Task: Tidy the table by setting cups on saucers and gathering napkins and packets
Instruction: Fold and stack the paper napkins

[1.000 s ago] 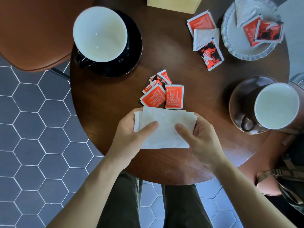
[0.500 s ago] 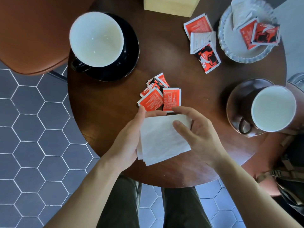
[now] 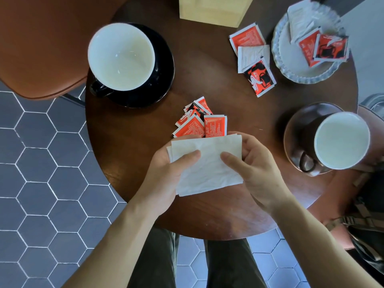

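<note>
Gripping napkins (image 3: 204, 165), left hand (image 3: 166, 175), right hand (image 3: 255, 165), packets (image 3: 199, 123) partly covered

Your left hand (image 3: 166, 175) and right hand (image 3: 257, 169) are both bare: no gloves, no rings, no watch or band at either wrist. Your forearms (image 3: 116, 242) run bare all the way to the bottom edge of the view, so no sleeve shows on either side. The fingernails you can see on your thumbs are short and plain. Below the hands, your legs are in dark olive-green trousers (image 3: 158, 265) of a plain, unpatterned cloth, one leg at each side of a narrow gap.
</note>
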